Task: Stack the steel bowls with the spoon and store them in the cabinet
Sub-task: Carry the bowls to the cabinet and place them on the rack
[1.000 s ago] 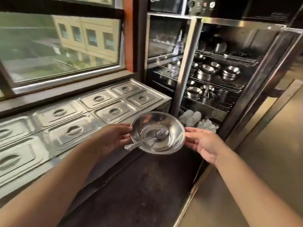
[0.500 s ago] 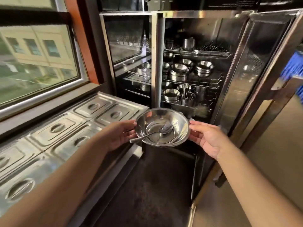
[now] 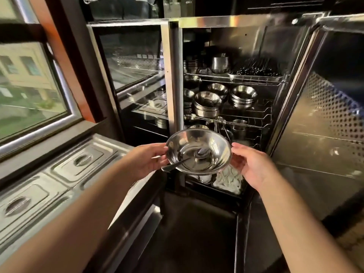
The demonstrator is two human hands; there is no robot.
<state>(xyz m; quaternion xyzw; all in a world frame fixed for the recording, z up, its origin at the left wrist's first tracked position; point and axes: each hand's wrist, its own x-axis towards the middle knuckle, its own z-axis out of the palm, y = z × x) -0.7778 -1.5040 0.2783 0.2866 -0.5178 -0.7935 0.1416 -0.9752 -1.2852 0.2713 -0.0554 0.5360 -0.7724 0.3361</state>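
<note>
I hold the steel bowls (image 3: 198, 152) by the rim, my left hand (image 3: 146, 160) and right hand (image 3: 254, 166) closed on opposite sides, the spoon (image 3: 189, 157) lying inside. Storing step (stacking looks done): next, a level reach onto a wire shelf (image 3: 246, 123) of the open cabinet (image 3: 222, 21).

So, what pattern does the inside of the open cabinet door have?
A grid of small round holes in shiny steel on the cabinet door; seen in the head view.

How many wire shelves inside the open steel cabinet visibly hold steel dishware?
3: top wire shelf, middle wire shelf, lower wire shelf. The held steel bowl hides anything lower.
</note>
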